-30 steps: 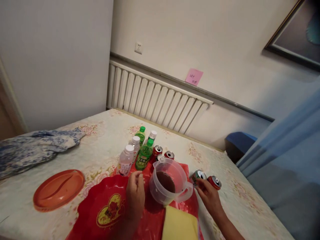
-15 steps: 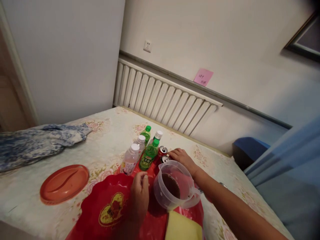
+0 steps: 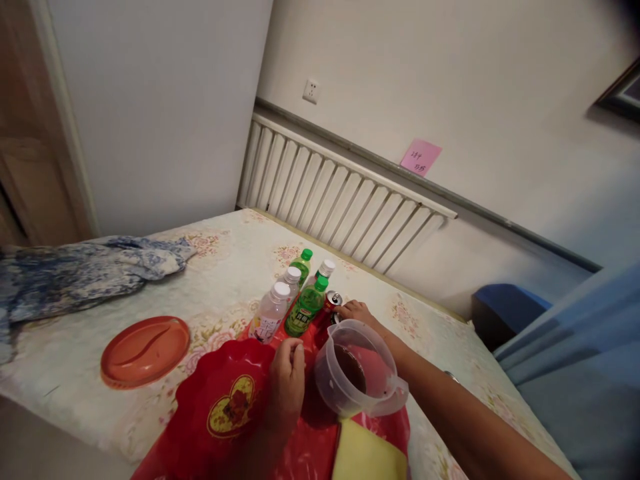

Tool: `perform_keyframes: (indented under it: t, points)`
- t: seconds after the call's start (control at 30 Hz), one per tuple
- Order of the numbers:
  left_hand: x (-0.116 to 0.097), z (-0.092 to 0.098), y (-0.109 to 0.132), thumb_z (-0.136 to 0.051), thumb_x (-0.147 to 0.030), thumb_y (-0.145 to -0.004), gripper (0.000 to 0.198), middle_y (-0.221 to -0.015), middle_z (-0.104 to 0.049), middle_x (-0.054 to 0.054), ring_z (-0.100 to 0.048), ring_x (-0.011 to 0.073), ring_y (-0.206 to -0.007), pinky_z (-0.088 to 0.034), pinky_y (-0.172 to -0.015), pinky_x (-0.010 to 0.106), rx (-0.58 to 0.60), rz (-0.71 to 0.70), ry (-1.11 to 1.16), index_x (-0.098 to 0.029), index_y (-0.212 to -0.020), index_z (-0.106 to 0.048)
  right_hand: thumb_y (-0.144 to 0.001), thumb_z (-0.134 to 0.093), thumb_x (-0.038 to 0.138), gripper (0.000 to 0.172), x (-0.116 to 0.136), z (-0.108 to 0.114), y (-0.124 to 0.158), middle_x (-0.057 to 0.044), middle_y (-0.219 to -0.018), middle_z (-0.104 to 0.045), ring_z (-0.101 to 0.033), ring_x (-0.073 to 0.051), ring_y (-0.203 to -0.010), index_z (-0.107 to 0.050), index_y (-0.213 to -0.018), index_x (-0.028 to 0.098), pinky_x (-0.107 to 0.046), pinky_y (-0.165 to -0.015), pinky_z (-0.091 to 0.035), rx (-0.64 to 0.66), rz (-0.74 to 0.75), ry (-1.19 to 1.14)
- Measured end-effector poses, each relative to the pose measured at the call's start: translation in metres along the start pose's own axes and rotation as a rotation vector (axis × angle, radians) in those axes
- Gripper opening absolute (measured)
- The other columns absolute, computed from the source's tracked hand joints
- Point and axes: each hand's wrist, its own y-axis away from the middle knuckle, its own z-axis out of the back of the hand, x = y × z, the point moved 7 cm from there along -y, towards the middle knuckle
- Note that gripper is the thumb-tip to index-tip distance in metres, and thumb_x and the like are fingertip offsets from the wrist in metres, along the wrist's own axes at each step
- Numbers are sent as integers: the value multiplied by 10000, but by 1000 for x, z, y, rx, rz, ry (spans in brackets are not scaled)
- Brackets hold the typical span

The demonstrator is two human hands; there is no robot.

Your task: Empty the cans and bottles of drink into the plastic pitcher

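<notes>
My right hand [image 3: 361,315] reaches behind the clear measuring jug [image 3: 356,373], its fingers closed around the top of a dark drink can [image 3: 336,319]. The jug hides most of that can. Brown liquid stands in the jug. Just behind is a red can [image 3: 333,301]. My left hand [image 3: 289,373] is loosely closed between the jug and the red scalloped tray [image 3: 200,393], with nothing visible in it. Beyond it stand a green-capped bottle [image 3: 305,309] and a white-capped clear bottle [image 3: 270,313], with several bottles grouped there.
An orange-red lid-like plate [image 3: 145,353] lies on the left of the flowered tablecloth [image 3: 220,247]. A yellow cloth or sponge [image 3: 370,453] is in front of the jug. Patterned blue cloth [image 3: 100,270] lies at far left. A radiator [image 3: 340,187] runs along the wall.
My right hand has moved from beside the dark can onto its top, covering more of it. My left hand stays in place. The view has shifted slightly.
</notes>
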Motion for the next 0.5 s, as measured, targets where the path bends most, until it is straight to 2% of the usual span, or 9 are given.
perform_keyframes:
  t: [0.17, 0.37, 0.5]
  points:
    - [0, 2, -1, -439, -409, -847, 251, -818, -674, 51, -633, 226, -794, -494, -720, 334, -3, -22, 24, -216, -857, -599, -810, -670, 407, 498, -8, 31, 15, -114, -1056, -656, -563, -238, -977, -591, -1247, 183, -353, -867, -423, -95, -17, -110]
    - [-1, 4, -4, -441, -427, -848, 264, -842, -663, 48, -615, 226, -804, -472, -738, 335, 34, -22, 25, -212, -873, -592, -746, -713, 308, 538, -22, 86, 43, -92, -1074, -636, -595, -218, -939, -555, -1244, 180, -358, -853, -483, -266, -70, -217]
    - [-6, 3, -8, -503, -428, -821, 237, -757, -637, 10, -603, 201, -716, -464, -674, 301, 120, 11, 125, -211, -849, -593, -704, -735, 259, 560, -15, 131, 55, -69, -1107, -642, -615, -216, -979, -550, -1230, 208, -371, -895, -490, -394, -80, -415]
